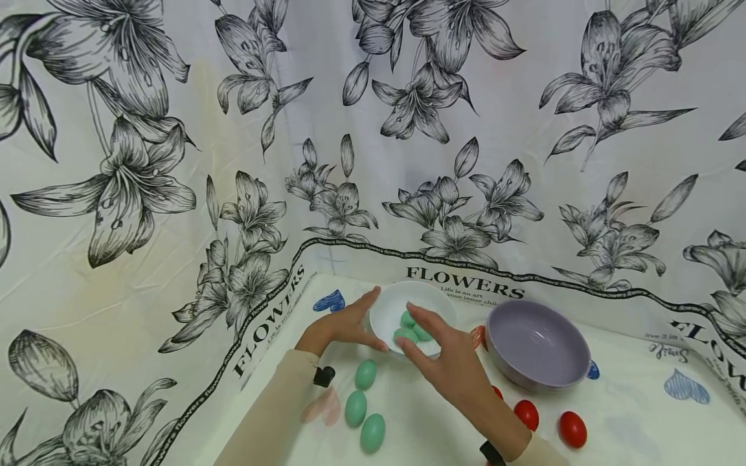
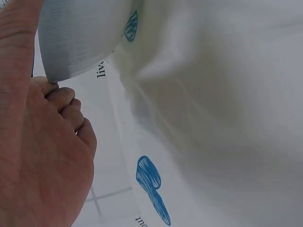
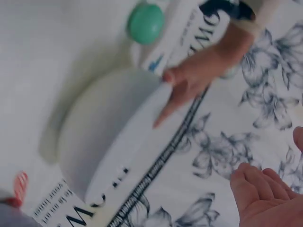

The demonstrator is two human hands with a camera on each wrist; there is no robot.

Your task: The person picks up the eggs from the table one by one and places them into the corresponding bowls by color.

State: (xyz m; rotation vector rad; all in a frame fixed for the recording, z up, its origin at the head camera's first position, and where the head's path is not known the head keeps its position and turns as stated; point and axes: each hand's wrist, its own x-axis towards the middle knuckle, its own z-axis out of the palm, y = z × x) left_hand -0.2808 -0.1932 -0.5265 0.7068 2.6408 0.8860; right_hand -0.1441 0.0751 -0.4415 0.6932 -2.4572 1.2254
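The round white bowl (image 1: 386,312), gripped by the left hand (image 1: 350,321), should be steadied, its oval green eggs (image 1: 403,334) unjostled by the empty right hand (image 1: 453,364)

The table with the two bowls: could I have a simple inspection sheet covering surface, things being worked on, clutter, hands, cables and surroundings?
Surface: white cloth with printed hearts.
Job's things: white bowl containing several green eggs; three more lie on the cloth, nearer the person.
Clutter: purple bowl at right; red eggs nearer the person, some partly hidden by the right arm.
Left hand: holds the white bowl's left side.
Right hand: thumb and fingers spread over the white bowl in the head view; nothing seen in its grasp.
Cables: nothing seen.
Surroundings: hanging fabric printed with black-line flowers.
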